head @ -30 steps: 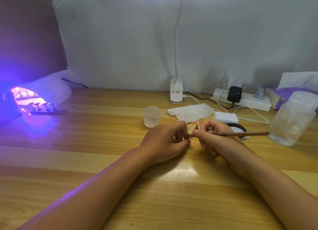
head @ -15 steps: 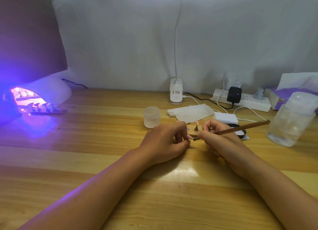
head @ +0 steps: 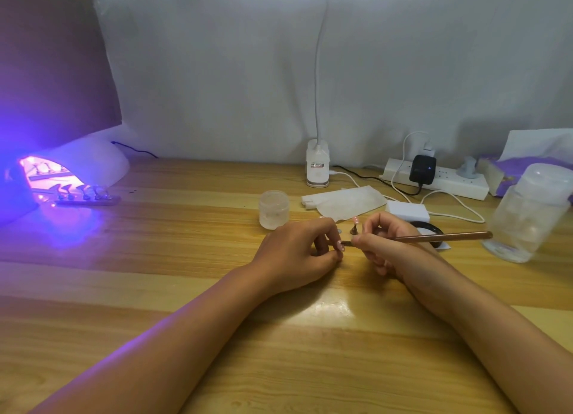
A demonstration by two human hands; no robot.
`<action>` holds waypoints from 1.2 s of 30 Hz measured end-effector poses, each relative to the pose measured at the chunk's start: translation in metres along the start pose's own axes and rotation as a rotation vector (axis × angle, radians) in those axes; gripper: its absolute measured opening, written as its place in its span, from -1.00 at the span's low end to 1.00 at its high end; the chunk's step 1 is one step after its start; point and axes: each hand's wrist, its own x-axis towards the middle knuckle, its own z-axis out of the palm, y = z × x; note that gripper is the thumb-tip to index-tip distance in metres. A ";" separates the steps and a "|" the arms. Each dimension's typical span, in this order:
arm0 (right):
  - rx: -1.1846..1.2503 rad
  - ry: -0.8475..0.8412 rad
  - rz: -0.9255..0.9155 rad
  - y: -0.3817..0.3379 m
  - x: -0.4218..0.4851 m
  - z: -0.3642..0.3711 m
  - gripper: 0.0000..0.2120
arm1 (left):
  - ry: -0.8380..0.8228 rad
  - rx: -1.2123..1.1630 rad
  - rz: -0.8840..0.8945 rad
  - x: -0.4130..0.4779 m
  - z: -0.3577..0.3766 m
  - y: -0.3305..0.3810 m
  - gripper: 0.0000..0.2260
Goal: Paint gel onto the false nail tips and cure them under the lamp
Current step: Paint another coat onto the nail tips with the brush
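My left hand (head: 297, 251) rests on the wooden table, its fingers curled and pinching a small pink false nail tip (head: 340, 246). My right hand (head: 383, 243) grips a brown gel brush (head: 440, 237), handle pointing right, with the bristle end touching that tip. Another pink nail tip on a small stand (head: 354, 226) is upright just behind my fingers. At the far left the white curing lamp (head: 74, 168) glows violet, with a strip of several nail tips on stands (head: 86, 196) at its mouth. A frosted gel jar (head: 274, 209) stands behind my left hand.
A folded wipe (head: 347, 201), a white block (head: 407, 211) and a black ring lid (head: 429, 227) lie behind my right hand. A clear plastic bottle (head: 527, 215) is at right. A power strip with cables (head: 443, 181), a clip lamp base (head: 317, 168) and a tissue pack (head: 502, 172) line the back.
The brush handle has dropped from a raised tilt back to nearly level. Both hands stay in the same place on the table.
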 end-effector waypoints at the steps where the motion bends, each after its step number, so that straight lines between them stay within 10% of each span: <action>1: -0.001 0.001 -0.002 0.000 0.000 0.000 -0.88 | 0.001 0.000 0.001 0.000 0.000 0.000 -0.92; 36: -0.052 -0.008 -0.005 -0.004 -0.002 0.003 -0.86 | -0.006 0.038 0.008 0.000 0.000 0.000 -0.87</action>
